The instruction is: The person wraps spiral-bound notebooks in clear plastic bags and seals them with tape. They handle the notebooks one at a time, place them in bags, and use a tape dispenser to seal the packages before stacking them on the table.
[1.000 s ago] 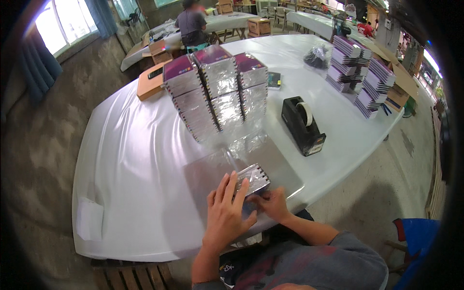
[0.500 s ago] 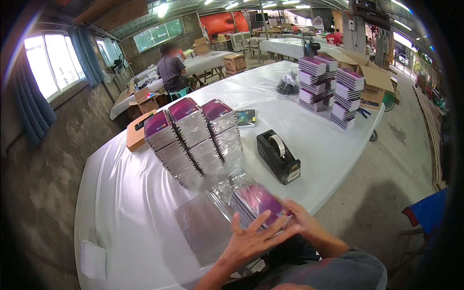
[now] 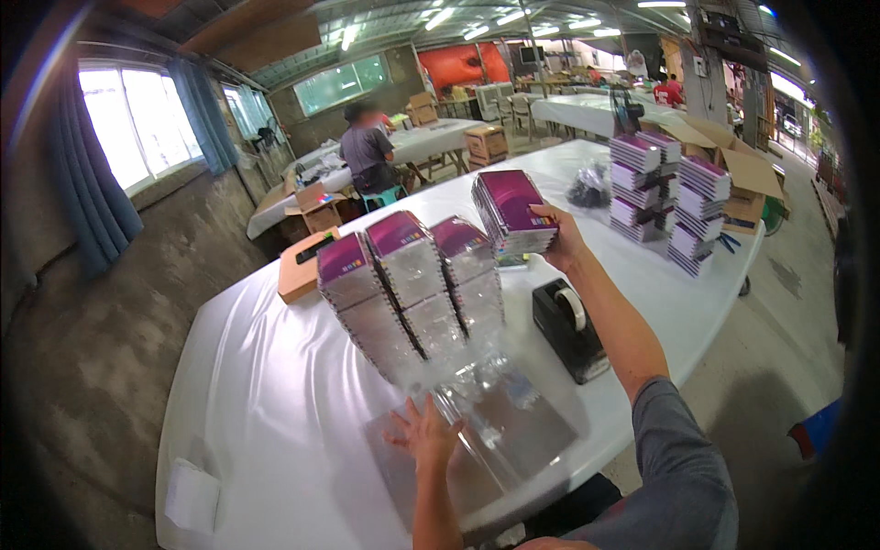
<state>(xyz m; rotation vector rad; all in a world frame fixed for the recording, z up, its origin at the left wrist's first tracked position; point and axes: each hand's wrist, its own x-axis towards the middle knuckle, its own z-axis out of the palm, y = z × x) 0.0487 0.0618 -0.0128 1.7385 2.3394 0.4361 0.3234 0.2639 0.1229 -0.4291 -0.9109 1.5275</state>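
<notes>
My right hand (image 3: 561,240) is closed on the near right corner of a notebook bundle (image 3: 513,206), a thick block of spiral-bound notebooks with a purple top cover. It is held up just beyond and to the right of three stacks of similar bundles (image 3: 401,284), which look wrapped in clear plastic. My left hand (image 3: 426,435) is open, fingers spread, over the left part of some flat clear plastic bags (image 3: 513,426) in front of me. Right of the stacks stands a black tape dispenser (image 3: 570,330) with a roll in it.
Unwrapped notebooks (image 3: 651,188) are piled at the far right, near open cardboard boxes (image 3: 747,174) and a dark bag (image 3: 588,188). A flat brown box (image 3: 298,275) lies left of the stacks, white paper (image 3: 192,495) at the near left. A person (image 3: 371,151) sits at another table.
My right hand has carried the notebook bundle from just in front of me up and away, to beside the stacks. My left hand has let go of it and moved onto the plastic bags.
</notes>
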